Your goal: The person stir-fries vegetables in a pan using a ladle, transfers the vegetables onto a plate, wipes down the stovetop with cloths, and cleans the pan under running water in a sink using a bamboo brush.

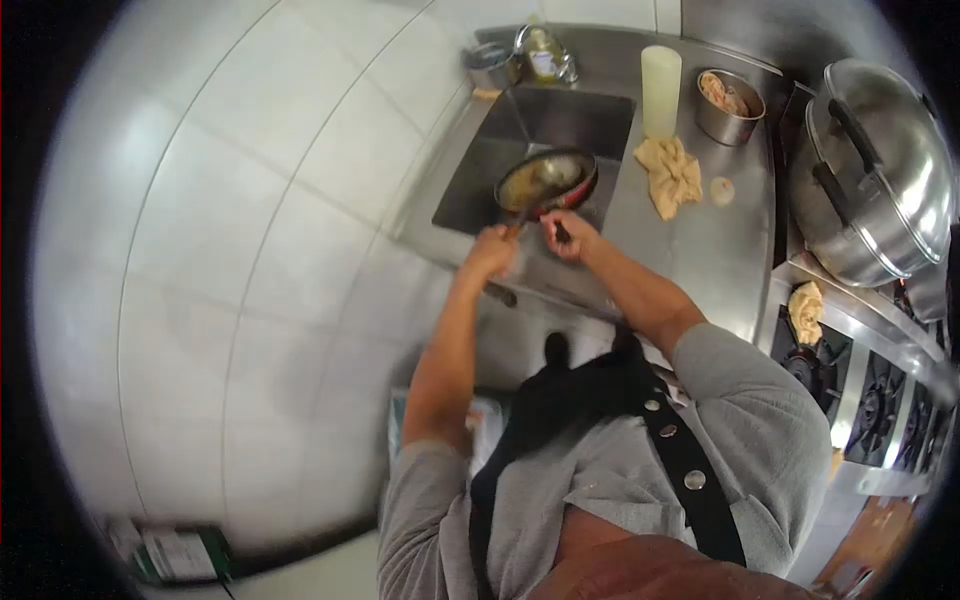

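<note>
**Fig. Pan (515,188) & long-handled utensil (559,174) at the sink (468,192)**

We look fwd & down on a metal worktop (712,265) w/ a sink set in its L part. The pan, dark inside w/ a red outer side, is above the near R part of the basin; we can't tell whether it touches the bottom. R grip (567,236) is closed round the pan's dark handle, near side. L grip (491,252), just L of it, is closed on the utensil's brown handle; the utensil's shiny round head is inside the pan, twd the R, blurred. Some yellowish-brown stuff shows in the pan's L half.

Far side, behind the sink: a metal container (492,70) (L) & a bottle (543,62) (R). To the R of the sink: a tall pale cylinder (661,92), a crumpled tan cloth (671,178) just nearer, & a metal bowl (727,128) w/ pinkish contents, far R. Beyond the worktop's R edge we see a large lidded pot (850,215).
</note>
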A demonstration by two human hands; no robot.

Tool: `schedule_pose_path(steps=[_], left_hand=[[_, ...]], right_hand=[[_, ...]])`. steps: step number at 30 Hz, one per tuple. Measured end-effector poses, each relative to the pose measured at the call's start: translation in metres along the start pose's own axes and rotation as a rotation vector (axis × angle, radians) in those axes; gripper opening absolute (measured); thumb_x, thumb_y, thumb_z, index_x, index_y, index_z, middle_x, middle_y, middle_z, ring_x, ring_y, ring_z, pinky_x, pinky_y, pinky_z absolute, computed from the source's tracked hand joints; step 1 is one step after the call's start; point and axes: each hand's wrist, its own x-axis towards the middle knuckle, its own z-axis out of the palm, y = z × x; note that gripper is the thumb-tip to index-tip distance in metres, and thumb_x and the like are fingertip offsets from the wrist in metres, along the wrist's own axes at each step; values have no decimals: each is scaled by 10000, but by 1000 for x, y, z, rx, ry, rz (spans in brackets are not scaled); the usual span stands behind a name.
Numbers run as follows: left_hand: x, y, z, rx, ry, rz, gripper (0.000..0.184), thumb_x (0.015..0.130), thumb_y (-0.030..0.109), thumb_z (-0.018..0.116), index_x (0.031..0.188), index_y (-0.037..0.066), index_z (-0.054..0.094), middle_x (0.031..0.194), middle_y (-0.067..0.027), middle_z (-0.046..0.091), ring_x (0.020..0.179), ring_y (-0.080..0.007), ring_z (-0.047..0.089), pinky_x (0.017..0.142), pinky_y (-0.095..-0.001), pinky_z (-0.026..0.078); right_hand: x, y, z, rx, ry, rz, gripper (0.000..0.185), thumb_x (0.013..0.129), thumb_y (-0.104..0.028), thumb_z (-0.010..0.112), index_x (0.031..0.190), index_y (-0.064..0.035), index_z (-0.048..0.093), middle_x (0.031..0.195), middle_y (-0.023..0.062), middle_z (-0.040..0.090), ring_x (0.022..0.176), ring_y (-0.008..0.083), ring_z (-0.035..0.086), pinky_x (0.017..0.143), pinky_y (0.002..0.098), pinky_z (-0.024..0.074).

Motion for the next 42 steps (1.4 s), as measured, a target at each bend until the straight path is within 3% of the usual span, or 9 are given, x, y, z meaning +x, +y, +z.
schedule_pose_path(steps=[6, 12, 16, 20, 22, 24, 28, 39, 42], left_hand=[[184, 36, -18, 860, -442, 346, 465, 814, 234, 563, 1219, 6, 543, 1190, -253, 581, 1083, -369, 584, 947, -445, 441], [402, 171, -15, 612, 398, 1309, 477, 822, 40, 509, 1287, -50, 453, 1350, -220, 448, 1246, -373, 428, 1049, -439, 318], [459, 165, -19, 1009, 169, 836, 485, 853, 138, 516, 1295, -48, 447, 1403, -226, 393, 1229, -415, 441, 1036, -452, 344], [375, 142, -9, 830, -347, 492, 499, 895, 246, 524, 1310, -20, 450, 1342, -235, 471, 1226, -395, 466, 995, -455, 398], [310, 126, -2, 761, -712, 604, 597, 907, 324, 569, 1392, 21, 399, 1387, -211, 451, 1287, -318, 440, 1074, -392, 327], [274, 122, 14, 412, -923, 745, 522, 912, 242, 585, 1352, -5, 452, 1353, -180, 500, 1253, -267, 478, 1051, -358, 352], [216, 121, 26, 47, -581, 768, 400, 922, 138, 550, 1286, -22, 518, 1260, -164, 576, 1183, -242, 529, 994, -337, 402], [5, 72, 170, -693, -793, 655, 531, 973, 269, 470, 1416, 11, 330, 1477, -165, 320, 1345, -283, 340, 1091, -366, 293], [0, 74, 219, 401, -172, 1164, 520, 963, 304, 432, 1423, 77, 344, 1483, -161, 317, 1365, -343, 302, 1116, -476, 221]], right_hand=[[107, 0, -64, 50, 127, 42, 268, 885, -183, 556, 632, -109, 509, 534, 11, 486, 452, 125, 460, 422, 280, 427], [109, -15, -65, -1133, 643, 178, 297, 892, -335, 586, 936, -51, 660, 795, 75, 654, 758, 233, 628, 671, 389, 526], [2, -83, -34, -804, 653, -706, 349, 876, -324, 607, 1121, -75, 611, 973, 185, 652, 887, 301, 638, 787, 413, 503], [-69, -161, -28, -1595, 1664, -1207, 345, 856, -206, 574, 1166, -56, 566, 995, 184, 641, 954, 314, 608, 852, 457, 446], [-23, -150, -119, -1749, 1719, -852, 306, 853, -192, 551, 1100, -13, 579, 998, 186, 624, 941, 316, 593, 825, 470, 437], [-41, -133, -75, -1809, 1718, -254, 197, 833, -131, 516, 945, 3, 606, 1003, 197, 596, 875, 333, 587, 785, 471, 443], [-47, -34, -59, -1822, 1173, -1102, 342, 825, -146, 539, 1156, -93, 609, 1184, 126, 587, 1071, 276, 559, 891, 455, 407], [-233, 49, -8, -117, 138, -876, 691, 892, -572, 530, 1265, 7, 470, 1276, 113, 507, 1125, 198, 496, 971, 308, 403], [-326, 117, -71, -590, 467, -855, 656, 885, -448, 614, 1335, 8, 473, 1281, 134, 553, 1183, 200, 512, 972, 298, 408]])
